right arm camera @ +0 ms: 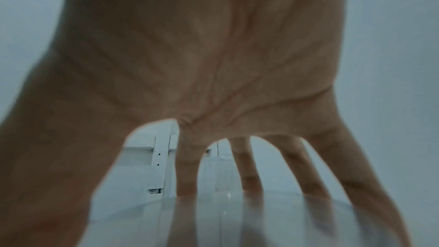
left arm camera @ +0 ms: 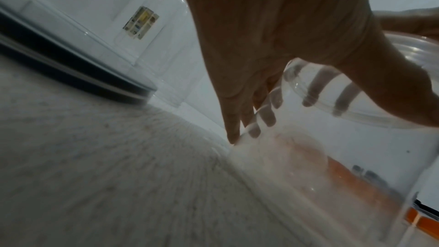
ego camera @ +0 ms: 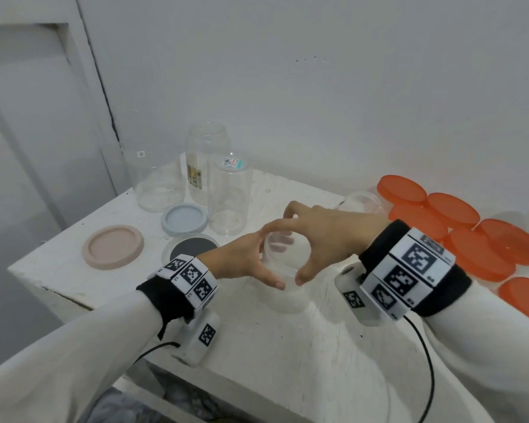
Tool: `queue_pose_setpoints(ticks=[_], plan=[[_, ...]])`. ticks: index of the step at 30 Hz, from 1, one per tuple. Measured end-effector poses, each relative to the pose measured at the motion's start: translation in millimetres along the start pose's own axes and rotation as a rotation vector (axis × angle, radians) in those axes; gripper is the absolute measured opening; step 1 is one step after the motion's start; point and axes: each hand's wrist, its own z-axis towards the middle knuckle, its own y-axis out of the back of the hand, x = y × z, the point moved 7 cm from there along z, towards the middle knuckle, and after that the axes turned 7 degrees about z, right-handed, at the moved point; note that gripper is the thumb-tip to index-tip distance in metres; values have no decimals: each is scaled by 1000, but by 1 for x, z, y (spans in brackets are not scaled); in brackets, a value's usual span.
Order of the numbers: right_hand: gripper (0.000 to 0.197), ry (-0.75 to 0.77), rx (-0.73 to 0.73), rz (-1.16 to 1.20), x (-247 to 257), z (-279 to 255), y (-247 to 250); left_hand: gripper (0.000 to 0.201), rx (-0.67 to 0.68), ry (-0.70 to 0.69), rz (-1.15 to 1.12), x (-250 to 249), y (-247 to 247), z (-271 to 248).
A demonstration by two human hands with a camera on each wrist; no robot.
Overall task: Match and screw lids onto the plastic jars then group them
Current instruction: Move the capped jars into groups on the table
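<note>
A clear plastic jar (ego camera: 283, 296) stands upright in the middle of the white table (ego camera: 287, 361). My left hand (ego camera: 257, 259) grips its side just under the rim, thumb in front and fingers behind. My right hand (ego camera: 307, 242) spans the top from above, with thumb and fingers curled round what looks like a clear lid (ego camera: 287, 254) sitting on the jar. In the left wrist view my left hand's fingers (left arm camera: 237, 119) press on the jar (left arm camera: 332, 176) wall below the lid's rim (left arm camera: 422, 48). In the right wrist view the fingers (right arm camera: 249, 166) reach down over the clear lid (right arm camera: 237, 219).
Three open clear jars (ego camera: 229, 196) stand at the back left. In front of them lie a pink lid (ego camera: 113, 247), a light blue lid (ego camera: 184, 219) and a clear-rimmed dark lid (ego camera: 191, 248). Several orange-lidded jars (ego camera: 458, 227) crowd the right side. The table's left edge is close.
</note>
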Motion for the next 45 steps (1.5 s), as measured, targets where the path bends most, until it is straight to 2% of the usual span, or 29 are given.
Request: queue_pose_setpoints(ticks=[17, 22, 26, 29, 31, 35, 38, 41, 45], plan=[[83, -70, -175, 11, -4, 3, 0, 98, -46, -31, 47, -2, 1, 0], [81, -85, -211, 37, -7, -6, -5, 105, -10, -35, 62, -4, -2, 1], [82, -60, -315, 73, -12, -27, 4, 110, -42, -94, 46, -20, 3, 1], [84, -66, -429, 142, -26, -49, 23, 98, -134, -168, 46, -44, 21, 3], [86, -83, -507, 179, -40, -63, 35, 81, -270, -213, 90, -58, 41, 3], [87, -115, -712, 316, -75, -80, 53, 41, -651, -302, 468, -74, 80, -2], [87, -125, -838, 388, -102, -83, 61, 39, -806, -324, 736, -70, 96, 1], [88, -144, -897, 416, -126, -76, 67, 40, -885, -191, 902, -58, 110, 9], [89, -158, -882, 402, -150, -54, 73, 53, -849, 73, 997, -40, 116, 20]])
